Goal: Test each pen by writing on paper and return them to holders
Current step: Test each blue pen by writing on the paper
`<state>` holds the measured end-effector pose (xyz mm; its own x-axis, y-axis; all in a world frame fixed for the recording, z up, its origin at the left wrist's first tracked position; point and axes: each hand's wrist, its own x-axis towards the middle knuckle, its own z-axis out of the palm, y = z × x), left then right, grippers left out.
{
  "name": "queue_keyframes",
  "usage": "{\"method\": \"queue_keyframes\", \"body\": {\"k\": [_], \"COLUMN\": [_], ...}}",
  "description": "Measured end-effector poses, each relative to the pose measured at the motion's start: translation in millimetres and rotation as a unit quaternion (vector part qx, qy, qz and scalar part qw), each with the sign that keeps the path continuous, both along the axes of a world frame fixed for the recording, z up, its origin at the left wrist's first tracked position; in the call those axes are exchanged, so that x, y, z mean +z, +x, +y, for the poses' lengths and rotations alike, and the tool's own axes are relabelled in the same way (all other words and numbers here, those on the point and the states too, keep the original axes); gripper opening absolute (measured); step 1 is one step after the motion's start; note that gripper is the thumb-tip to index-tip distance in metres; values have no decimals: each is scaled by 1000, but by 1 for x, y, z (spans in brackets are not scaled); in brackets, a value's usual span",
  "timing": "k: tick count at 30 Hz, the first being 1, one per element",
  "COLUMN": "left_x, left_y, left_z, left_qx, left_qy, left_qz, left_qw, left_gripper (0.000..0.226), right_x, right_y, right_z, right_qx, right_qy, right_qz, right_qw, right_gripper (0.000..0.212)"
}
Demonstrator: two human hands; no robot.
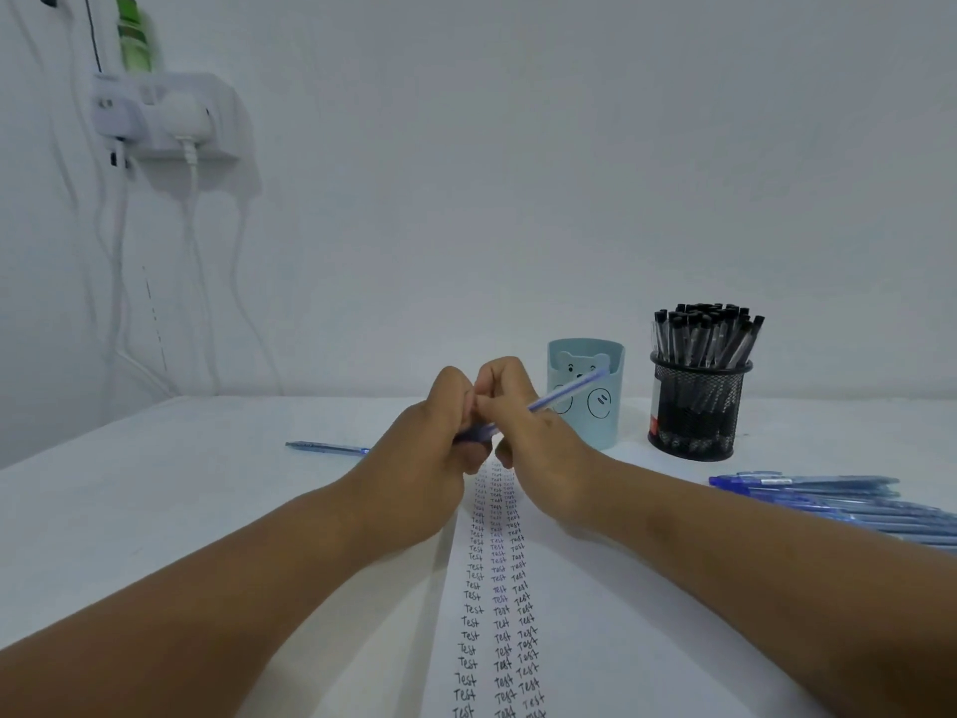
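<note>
A slim translucent blue plastic pen (562, 393) is held up above the middle of the white surface (155, 510), slanting from low on the left to high on the right, its upper end showing in front of the pale blue round pen holder with a bear face (588, 406). Both hands meet around it: the left hand (430, 458) has its fingers curled over the pen's lower end, and the right hand (523, 437) pinches the barrel just beside it, the two hands touching at the knuckles. Below them lies a white sheet of paper (621, 640), which runs toward the near edge and carries three columns of the handwritten word "Test" (497, 603). Just right of the pale blue holder stands a black wire-mesh cylindrical holder (696, 412) packed with upright black-capped pens (707, 336). Nearer, at the right edge, a heap of blue pens (849, 505) lies flat on the surface. To the left of the hands, a single blue pen (326, 448) lies apart on the surface. On the far left wall hangs a white socket shelf (165, 116) with white cables (194, 209) hanging down and a green bottle (133, 38) above it.
</note>
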<state>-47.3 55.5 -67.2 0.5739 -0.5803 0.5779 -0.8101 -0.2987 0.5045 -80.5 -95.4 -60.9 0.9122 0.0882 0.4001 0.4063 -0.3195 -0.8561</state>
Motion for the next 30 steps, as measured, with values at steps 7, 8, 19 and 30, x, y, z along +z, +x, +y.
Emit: {"method": "queue_keyframes", "body": {"k": [7, 8, 19, 30], "left_x": [2, 3, -12, -8], "left_y": [-7, -8, 51, 33], "left_z": [-14, -14, 40, 30], "left_qx": [14, 26, 246, 212], "left_qy": [-102, -90, 238, 66], "left_qz": [126, 136, 65, -27], "left_qw": [987, 986, 937, 975], "left_gripper": [37, 34, 30, 49], "right_x": [21, 28, 73, 28], "right_y": [2, 2, -58, -115], "right_z": [-4, -9, -129, -207], "right_qx": [-69, -92, -157, -264], "right_qy": [40, 51, -243, -469], "right_qz": [-19, -40, 31, 99], "right_qw": [997, 994, 957, 837], "right_gripper": [14, 16, 22, 10]}}
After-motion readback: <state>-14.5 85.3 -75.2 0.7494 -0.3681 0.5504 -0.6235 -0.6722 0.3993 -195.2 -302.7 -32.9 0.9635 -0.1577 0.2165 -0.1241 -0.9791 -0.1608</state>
